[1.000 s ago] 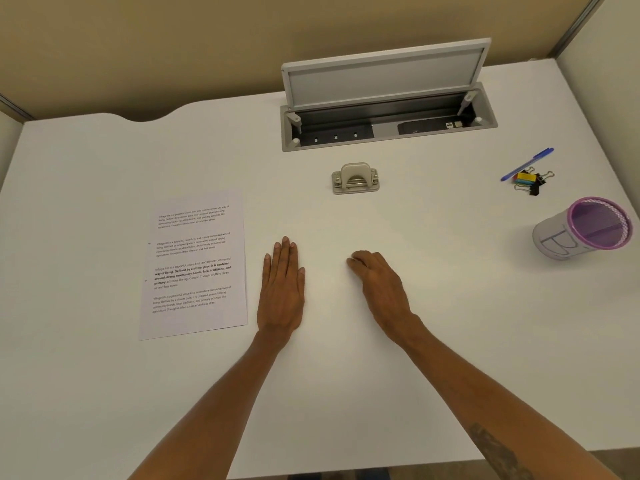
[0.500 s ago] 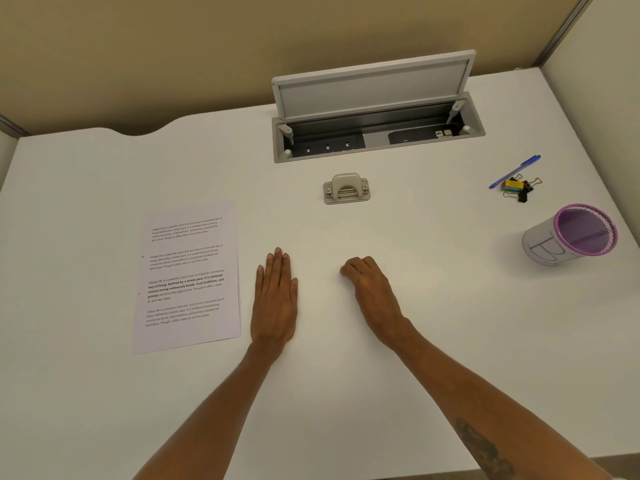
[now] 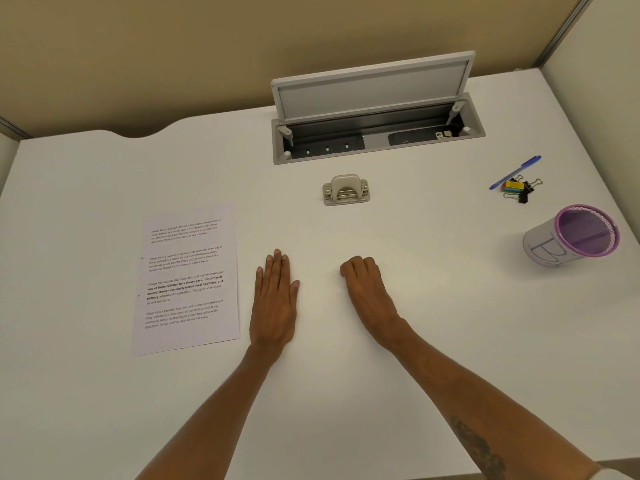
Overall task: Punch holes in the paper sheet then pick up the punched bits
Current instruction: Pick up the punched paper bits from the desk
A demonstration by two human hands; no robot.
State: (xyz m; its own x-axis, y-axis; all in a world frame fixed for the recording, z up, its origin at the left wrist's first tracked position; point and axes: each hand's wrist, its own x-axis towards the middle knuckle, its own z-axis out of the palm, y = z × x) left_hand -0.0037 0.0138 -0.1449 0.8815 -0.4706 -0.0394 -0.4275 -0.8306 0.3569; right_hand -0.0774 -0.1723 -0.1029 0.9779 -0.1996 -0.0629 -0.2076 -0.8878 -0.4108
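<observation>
White counter [image 3: 433, 323]; I see no change: left hand [image 3: 273, 306] fingers [image 3: 277, 268] flat, right hand [image 3: 369, 292] fingers [image 3: 362, 263] curled, both empty. Paper [image 3: 187, 278], punch [image 3: 346, 190] untouched.

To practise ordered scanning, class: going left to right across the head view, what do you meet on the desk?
Paper sheet → left hand → right hand → purple cup. Hole punch, pen and binder clips overlap these: omitted.

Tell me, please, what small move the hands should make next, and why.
Probably the left hand should slide left and grip the paper sheet by its right edge: it lies flat beside that sheet, empty, while the hole punch stands untouched beyond both hands, nearer the curled, empty right hand.
</observation>
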